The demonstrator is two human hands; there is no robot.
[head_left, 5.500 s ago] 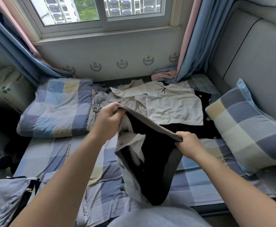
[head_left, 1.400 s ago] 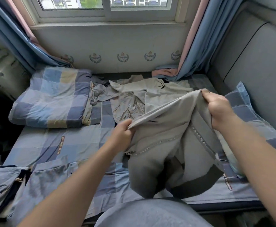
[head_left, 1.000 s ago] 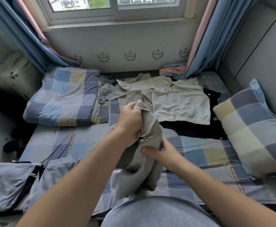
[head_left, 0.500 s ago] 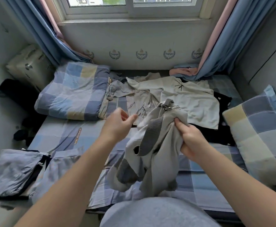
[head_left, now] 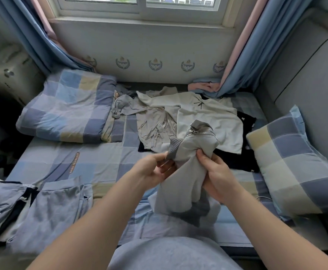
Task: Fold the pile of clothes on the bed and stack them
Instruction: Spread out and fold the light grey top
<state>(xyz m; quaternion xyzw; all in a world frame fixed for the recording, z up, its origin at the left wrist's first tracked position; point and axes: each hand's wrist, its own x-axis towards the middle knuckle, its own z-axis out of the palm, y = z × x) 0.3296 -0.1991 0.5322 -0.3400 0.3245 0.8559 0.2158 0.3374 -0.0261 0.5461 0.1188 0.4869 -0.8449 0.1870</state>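
Grey jacket point(head_left: 180, 184) bunched in left hand point(head_left: 151, 170) and right hand point(head_left: 215, 174) (not yet folded); folded clothes point(head_left: 48, 207) near left, pile point(head_left: 204, 115) waiting far.

Daylight comes through the window point(head_left: 139, 2) between blue curtains point(head_left: 256, 45); a grey padded wall point(head_left: 305, 75) flanks the checked bed point(head_left: 62, 158).

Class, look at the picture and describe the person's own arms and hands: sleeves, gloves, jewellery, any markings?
Both arms are bare: the left forearm and right forearm show no sleeves up to the picture's lower edge. The left hand and right hand wear no gloves, and no rings, watch, bracelets or markings are visible.
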